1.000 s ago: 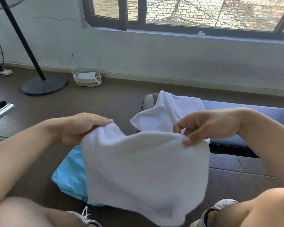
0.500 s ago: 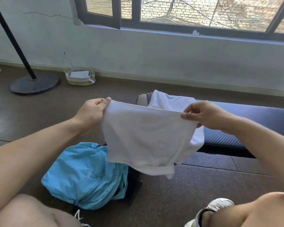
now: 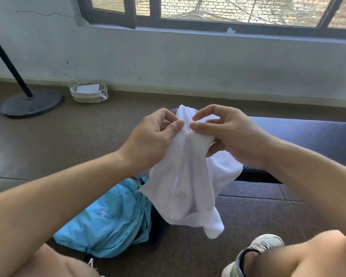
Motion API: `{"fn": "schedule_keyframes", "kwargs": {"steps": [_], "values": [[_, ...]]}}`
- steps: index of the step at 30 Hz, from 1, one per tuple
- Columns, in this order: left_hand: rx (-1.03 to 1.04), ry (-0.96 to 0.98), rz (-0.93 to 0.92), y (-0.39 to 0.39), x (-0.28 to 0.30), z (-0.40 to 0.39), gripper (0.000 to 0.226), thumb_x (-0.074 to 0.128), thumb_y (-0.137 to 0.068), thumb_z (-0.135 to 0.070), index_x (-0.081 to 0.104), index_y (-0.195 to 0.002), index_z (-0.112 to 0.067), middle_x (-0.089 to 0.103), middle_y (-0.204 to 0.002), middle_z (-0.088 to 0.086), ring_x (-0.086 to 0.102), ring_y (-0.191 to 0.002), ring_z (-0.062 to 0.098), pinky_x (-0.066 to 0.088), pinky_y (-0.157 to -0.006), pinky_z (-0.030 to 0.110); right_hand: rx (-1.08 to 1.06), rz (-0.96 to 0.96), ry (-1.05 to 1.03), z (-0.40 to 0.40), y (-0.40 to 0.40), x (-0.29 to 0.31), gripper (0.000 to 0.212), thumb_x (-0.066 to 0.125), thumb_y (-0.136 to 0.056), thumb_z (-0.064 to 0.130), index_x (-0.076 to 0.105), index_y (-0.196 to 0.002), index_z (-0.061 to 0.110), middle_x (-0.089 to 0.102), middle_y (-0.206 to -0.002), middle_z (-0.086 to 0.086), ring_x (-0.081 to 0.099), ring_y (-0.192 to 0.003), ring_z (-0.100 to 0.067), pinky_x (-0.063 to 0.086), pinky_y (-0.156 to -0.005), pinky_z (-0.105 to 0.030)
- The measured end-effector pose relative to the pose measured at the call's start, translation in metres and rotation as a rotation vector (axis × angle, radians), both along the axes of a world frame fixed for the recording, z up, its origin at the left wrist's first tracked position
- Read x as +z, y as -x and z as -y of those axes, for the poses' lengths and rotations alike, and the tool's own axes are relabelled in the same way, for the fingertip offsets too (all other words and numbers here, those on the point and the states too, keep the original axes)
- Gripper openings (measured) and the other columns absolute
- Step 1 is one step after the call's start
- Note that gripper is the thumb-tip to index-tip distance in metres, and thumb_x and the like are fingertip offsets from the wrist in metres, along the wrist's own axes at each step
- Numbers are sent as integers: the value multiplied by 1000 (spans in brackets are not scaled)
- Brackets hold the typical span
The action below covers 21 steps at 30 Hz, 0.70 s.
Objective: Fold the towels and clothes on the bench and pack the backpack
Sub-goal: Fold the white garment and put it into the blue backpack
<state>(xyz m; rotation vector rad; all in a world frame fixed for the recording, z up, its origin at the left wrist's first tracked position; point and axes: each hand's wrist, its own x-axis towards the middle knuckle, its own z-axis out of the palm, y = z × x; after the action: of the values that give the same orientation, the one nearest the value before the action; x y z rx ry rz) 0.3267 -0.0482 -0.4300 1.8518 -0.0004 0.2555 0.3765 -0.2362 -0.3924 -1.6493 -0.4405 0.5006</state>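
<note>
A white towel hangs doubled over in the air in front of me. My left hand pinches its upper left corner and my right hand pinches the upper right corner, with the two hands almost touching. Below the towel a light blue backpack lies on the floor. Behind my hands a dark blue padded bench runs to the right. More white cloth lies on its left end, mostly hidden by my hands.
A woven basket with white paper stands by the wall. A stand's round black base sits at the left, its pole slanting up. My knees and a grey sneaker fill the bottom edge. Brown floor lies between.
My hands, which held the towel stretched wide by its top corners, have come together, so the towel now hangs folded in half. The view has shifted slightly right.
</note>
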Motion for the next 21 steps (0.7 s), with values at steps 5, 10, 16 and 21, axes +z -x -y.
{"fn": "schedule_keyframes", "kwargs": {"steps": [5,10,16,21], "values": [[1,28,27,1,5,6,13,62,-87,-39,60,-91,-27,71,-91,26,65,-75,39,54,-73,68,41,-40,-7,-1,3,1,16,69,-91,4,68,-107,0,66,-83,-13,67,-70,-23,63,-64,-34],[18,16,23,3,4,1,19,63,-84,-34,64,-101,-25,71,-90,23,63,-84,51,54,-76,68,255,93,89,8,5,1,38,57,-90,-16,69,-120,4,70,-98,-17,74,-96,-32,60,-88,-39],[-19,70,-21,5,6,0,14,74,-90,-10,69,-104,-10,75,-94,21,72,-82,37,63,-72,47,-35,513,340,2,-1,-16,7,83,-80,27,76,-80,27,71,-67,2,69,-61,-15,56,-70,-34],[-8,102,-23,8,6,4,5,68,-94,-6,71,-97,-4,78,-85,8,73,-72,15,57,-61,23,-86,664,437,2,-5,-18,16,81,-78,46,69,-71,37,65,-80,6,60,-75,-13,49,-71,-31]]}}
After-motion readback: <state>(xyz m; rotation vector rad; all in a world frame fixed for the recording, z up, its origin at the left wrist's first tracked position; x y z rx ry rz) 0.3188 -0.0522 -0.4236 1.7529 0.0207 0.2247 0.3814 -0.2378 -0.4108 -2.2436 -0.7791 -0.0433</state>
